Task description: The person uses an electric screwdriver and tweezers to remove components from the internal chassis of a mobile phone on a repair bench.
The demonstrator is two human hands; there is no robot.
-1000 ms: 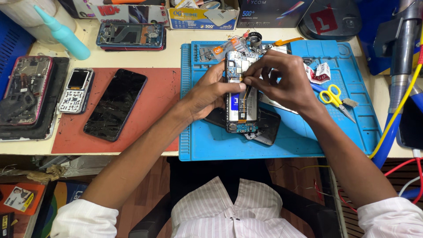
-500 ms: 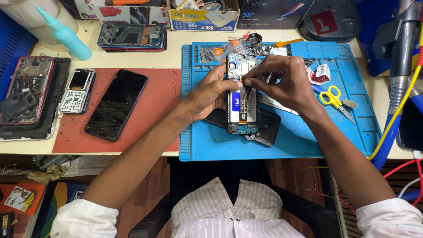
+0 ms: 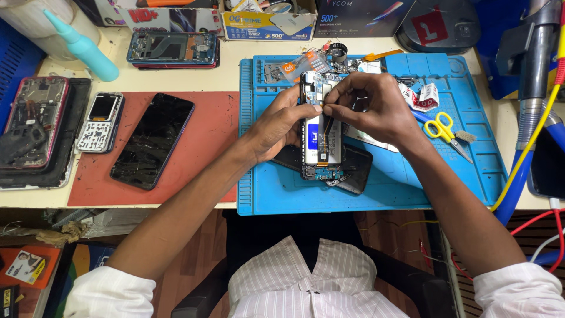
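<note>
The open phone (image 3: 321, 132) lies on the blue mat (image 3: 459, 171), near its middle, over a dark panel (image 3: 353, 171). The left hand (image 3: 276, 126) grips the phone's left edge, fingers curled round it. The right hand (image 3: 371, 109) arches over the top, fingertips pinched shut on what looks like a thin dark tool; it is too small to tell. A slip could scratch the exposed board or tear a ribbon, should the left grip loosen.

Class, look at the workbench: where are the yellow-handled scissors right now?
The yellow-handled scissors lie on the blue work mat, on its right side, just right of the person's right hand and below a small red-and-white packet.
</note>
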